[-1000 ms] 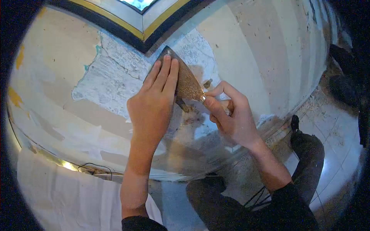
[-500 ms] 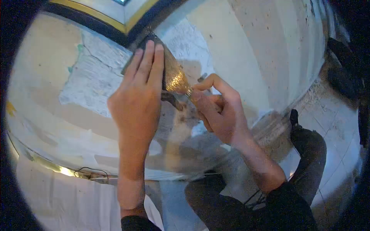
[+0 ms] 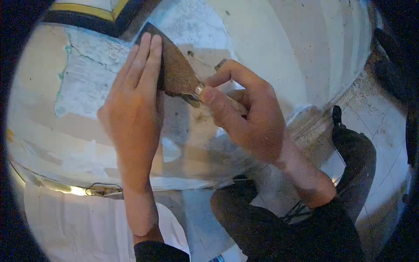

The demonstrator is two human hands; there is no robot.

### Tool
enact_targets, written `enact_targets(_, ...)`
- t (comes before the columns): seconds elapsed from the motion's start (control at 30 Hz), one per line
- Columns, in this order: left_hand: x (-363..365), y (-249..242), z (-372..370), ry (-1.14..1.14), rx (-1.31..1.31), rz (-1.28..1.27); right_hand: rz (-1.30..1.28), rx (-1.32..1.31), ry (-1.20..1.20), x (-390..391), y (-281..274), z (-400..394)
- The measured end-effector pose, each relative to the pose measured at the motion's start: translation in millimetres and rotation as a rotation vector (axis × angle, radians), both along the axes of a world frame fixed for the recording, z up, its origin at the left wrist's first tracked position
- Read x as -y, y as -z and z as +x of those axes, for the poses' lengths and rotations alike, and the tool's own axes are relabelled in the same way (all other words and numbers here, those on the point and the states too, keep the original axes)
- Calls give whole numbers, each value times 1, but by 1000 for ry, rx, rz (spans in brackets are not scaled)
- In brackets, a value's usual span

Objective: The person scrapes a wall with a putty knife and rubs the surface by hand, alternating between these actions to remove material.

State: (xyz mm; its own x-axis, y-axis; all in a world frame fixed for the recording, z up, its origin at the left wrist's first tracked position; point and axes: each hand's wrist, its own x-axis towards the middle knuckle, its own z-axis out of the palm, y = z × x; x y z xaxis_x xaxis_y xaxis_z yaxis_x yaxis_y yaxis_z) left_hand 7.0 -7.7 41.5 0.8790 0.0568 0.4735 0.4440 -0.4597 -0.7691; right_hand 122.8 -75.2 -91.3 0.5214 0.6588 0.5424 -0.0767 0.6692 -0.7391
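My right hand (image 3: 257, 111) is closed around the handle of a putty knife (image 3: 180, 70), near where the blade begins. The blade is wide, brownish and dull, tapering toward a shiny collar. It points up and left against a curved, patchy surface (image 3: 209, 139). My left hand (image 3: 133, 105) lies with its fingers stretched out flat along the left part of the blade; its thumb is hidden. A small dark strip (image 3: 190, 100) shows just below the blade. Rough white patches (image 3: 87, 83) with cracks and greenish edges lie on the surface around the blade.
A black and gold framed corner (image 3: 112, 19) borders the surface at the top left. Below are a white sheet (image 3: 74, 222), a light with a thin cable (image 3: 104, 188), and my bent legs (image 3: 248, 218). Tiled floor (image 3: 382, 144) with debris lies right.
Both hands and the putty knife appear farther left and up in view, partly as the whole view shifts. The bright golden glint on the blade is gone.
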Motion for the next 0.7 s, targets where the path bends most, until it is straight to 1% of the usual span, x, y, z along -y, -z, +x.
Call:
enact_targets(0.2,1,-4,1,-9,16,7,73,-4,-57,5,-7,-1)
enact_targets(0.3,1,-1,2,-11,16,30,-48,-86,-258,9,-9,7)
enact_targets(0.37,3,-1,-1,-8,3,62,26,56,-17,12,-11,6)
enact_targets(0.4,7,1,2,-12,-4,36,40,66,-21,11,-14,9)
enact_targets(0.43,8,-1,2,-13,4,15,-6,27,-62,10,-19,12)
enact_targets(0.47,3,-4,5,-19,-6,87,-39,-1,-76,11,-19,12)
enact_targets(0.5,3,-2,5,-7,-11,76,-72,-29,-89,11,-18,13)
enact_targets(0.6,3,1,0,-8,36,42,-43,33,-10,10,-14,7)
enact_targets(0.7,-3,2,-3,-4,22,37,-102,15,-70,9,-15,7)
